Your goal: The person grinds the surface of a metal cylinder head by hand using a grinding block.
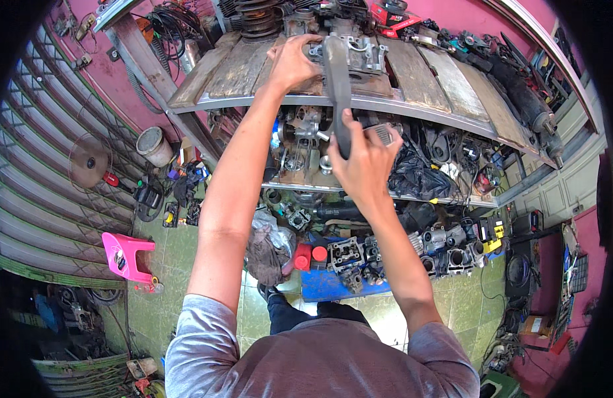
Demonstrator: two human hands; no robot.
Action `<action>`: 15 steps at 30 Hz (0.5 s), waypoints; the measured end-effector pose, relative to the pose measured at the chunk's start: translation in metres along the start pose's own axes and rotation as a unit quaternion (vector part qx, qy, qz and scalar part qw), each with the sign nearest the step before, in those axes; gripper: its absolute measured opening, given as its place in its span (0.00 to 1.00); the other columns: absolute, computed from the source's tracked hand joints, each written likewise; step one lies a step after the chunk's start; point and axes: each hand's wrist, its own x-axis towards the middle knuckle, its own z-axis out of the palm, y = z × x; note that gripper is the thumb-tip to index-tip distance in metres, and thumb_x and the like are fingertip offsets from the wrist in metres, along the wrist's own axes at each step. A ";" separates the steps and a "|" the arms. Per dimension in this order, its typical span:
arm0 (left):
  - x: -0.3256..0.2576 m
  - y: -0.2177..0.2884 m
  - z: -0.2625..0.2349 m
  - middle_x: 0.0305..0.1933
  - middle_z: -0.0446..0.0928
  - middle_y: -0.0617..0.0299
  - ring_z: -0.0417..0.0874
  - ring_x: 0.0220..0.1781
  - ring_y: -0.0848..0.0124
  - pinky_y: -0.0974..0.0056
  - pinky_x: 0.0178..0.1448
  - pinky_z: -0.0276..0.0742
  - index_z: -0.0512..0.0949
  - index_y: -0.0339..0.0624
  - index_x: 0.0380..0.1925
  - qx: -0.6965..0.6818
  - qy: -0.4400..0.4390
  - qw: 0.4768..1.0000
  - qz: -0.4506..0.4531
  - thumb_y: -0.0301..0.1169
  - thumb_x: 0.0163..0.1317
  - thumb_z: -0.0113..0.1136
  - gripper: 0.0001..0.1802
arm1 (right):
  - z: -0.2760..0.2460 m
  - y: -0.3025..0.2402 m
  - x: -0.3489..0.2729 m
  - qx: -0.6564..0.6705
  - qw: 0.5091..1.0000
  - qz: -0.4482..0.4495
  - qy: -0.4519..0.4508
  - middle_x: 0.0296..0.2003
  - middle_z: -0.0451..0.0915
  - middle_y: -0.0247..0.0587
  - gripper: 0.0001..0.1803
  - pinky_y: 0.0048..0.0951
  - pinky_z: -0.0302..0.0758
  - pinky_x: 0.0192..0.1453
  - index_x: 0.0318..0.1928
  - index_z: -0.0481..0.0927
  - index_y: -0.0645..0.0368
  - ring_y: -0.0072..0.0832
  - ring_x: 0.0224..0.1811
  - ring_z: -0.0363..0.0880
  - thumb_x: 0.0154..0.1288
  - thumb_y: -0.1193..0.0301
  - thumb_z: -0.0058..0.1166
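Observation:
My right hand (pixel 365 156) is closed round the lower end of a long dark-grey tool (pixel 337 76), blurred along its length; its exact kind I cannot make out. The tool's wider far end reaches over a grey metal engine part, apparently a cylinder head (pixel 369 56), and hides some of it. That part rests on the wooden top of the workbench (pixel 235 69). My left hand (pixel 294 63) grips the part's left side, thumb toward me, with some fingertips hidden. Whether the tool touches the metal cannot be told.
A coil spring (pixel 258 18) and more engine parts stand behind. A red box (pixel 394 20) lies at the back right. Below, a shelf (pixel 280 186) carries metal parts and black plastic. On the floor are a blue mat (pixel 313 288) with engine parts and a pink stool (pixel 130 255).

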 end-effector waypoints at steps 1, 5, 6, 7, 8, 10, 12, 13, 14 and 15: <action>-0.001 -0.001 0.000 0.64 0.80 0.57 0.78 0.67 0.56 0.41 0.72 0.55 0.82 0.57 0.59 0.009 0.008 1.000 0.014 0.46 0.33 0.83 0.44 | -0.002 0.002 -0.001 0.017 1.000 0.022 -0.007 0.22 0.84 0.40 0.28 0.55 0.60 0.64 0.58 0.79 0.56 0.36 0.34 0.83 0.57 0.64 0.67; -0.001 -0.005 0.004 0.63 0.80 0.57 0.79 0.66 0.56 0.41 0.72 0.56 0.82 0.58 0.59 -0.012 0.022 1.000 0.013 0.45 0.33 0.82 0.44 | 0.002 0.006 0.036 0.029 0.997 -0.017 0.065 0.23 0.84 0.38 0.26 0.56 0.59 0.64 0.58 0.79 0.55 0.35 0.34 0.83 0.59 0.65 0.66; -0.003 -0.005 0.006 0.63 0.80 0.57 0.79 0.67 0.56 0.41 0.72 0.56 0.82 0.57 0.58 -0.014 0.030 0.999 0.010 0.44 0.34 0.81 0.42 | 0.001 0.005 0.041 0.002 1.000 -0.006 0.023 0.23 0.84 0.38 0.27 0.56 0.58 0.64 0.59 0.79 0.55 0.35 0.34 0.83 0.59 0.65 0.66; -0.001 -0.005 0.008 0.63 0.80 0.57 0.79 0.67 0.56 0.41 0.72 0.56 0.82 0.57 0.58 -0.015 0.030 0.999 0.011 0.44 0.34 0.81 0.42 | 0.003 0.006 0.038 0.000 1.000 -0.006 0.023 0.23 0.84 0.38 0.27 0.56 0.58 0.64 0.59 0.79 0.55 0.35 0.34 0.83 0.59 0.65 0.66; 0.000 -0.015 0.006 0.63 0.80 0.57 0.78 0.67 0.56 0.41 0.73 0.55 0.82 0.57 0.58 -0.011 0.030 0.999 0.003 0.43 0.35 0.81 0.42 | 0.011 0.002 0.033 -0.002 1.000 -0.005 0.004 0.28 0.86 0.39 0.26 0.52 0.59 0.65 0.60 0.79 0.52 0.35 0.37 0.84 0.60 0.65 0.66; 0.001 -0.018 0.002 0.63 0.80 0.56 0.78 0.67 0.56 0.41 0.73 0.55 0.82 0.57 0.58 -0.010 0.029 1.000 -0.003 0.43 0.36 0.81 0.41 | 0.016 0.000 0.016 0.017 1.000 -0.008 0.000 0.32 0.86 0.41 0.26 0.48 0.59 0.66 0.61 0.80 0.49 0.36 0.39 0.84 0.60 0.64 0.67; 0.000 -0.005 0.005 0.64 0.80 0.55 0.78 0.68 0.55 0.39 0.74 0.54 0.82 0.52 0.58 -0.035 0.001 0.999 0.006 0.44 0.36 0.80 0.42 | 0.006 0.008 -0.006 0.026 0.999 0.027 -0.021 0.32 0.86 0.41 0.26 0.48 0.59 0.66 0.61 0.80 0.49 0.37 0.39 0.84 0.60 0.64 0.67; 0.000 -0.001 0.005 0.64 0.80 0.55 0.78 0.68 0.55 0.39 0.74 0.54 0.82 0.52 0.58 -0.034 0.002 0.999 0.006 0.44 0.36 0.80 0.42 | 0.004 0.012 -0.010 0.042 0.996 0.061 -0.041 0.32 0.86 0.41 0.26 0.48 0.59 0.67 0.61 0.80 0.49 0.37 0.39 0.84 0.60 0.64 0.67; -0.002 -0.001 0.005 0.64 0.79 0.54 0.78 0.68 0.54 0.39 0.73 0.54 0.82 0.51 0.58 -0.030 0.010 1.000 0.004 0.44 0.35 0.80 0.42 | -0.002 0.011 -0.004 0.044 0.997 0.057 -0.029 0.32 0.86 0.42 0.26 0.48 0.59 0.67 0.60 0.81 0.48 0.36 0.38 0.84 0.61 0.64 0.67; -0.004 -0.005 0.005 0.64 0.79 0.53 0.78 0.68 0.54 0.38 0.73 0.54 0.82 0.51 0.58 -0.025 0.016 1.000 0.001 0.45 0.35 0.80 0.42 | -0.005 0.008 0.005 0.046 0.997 0.056 -0.029 0.32 0.86 0.42 0.26 0.48 0.59 0.67 0.60 0.81 0.48 0.36 0.38 0.84 0.61 0.64 0.67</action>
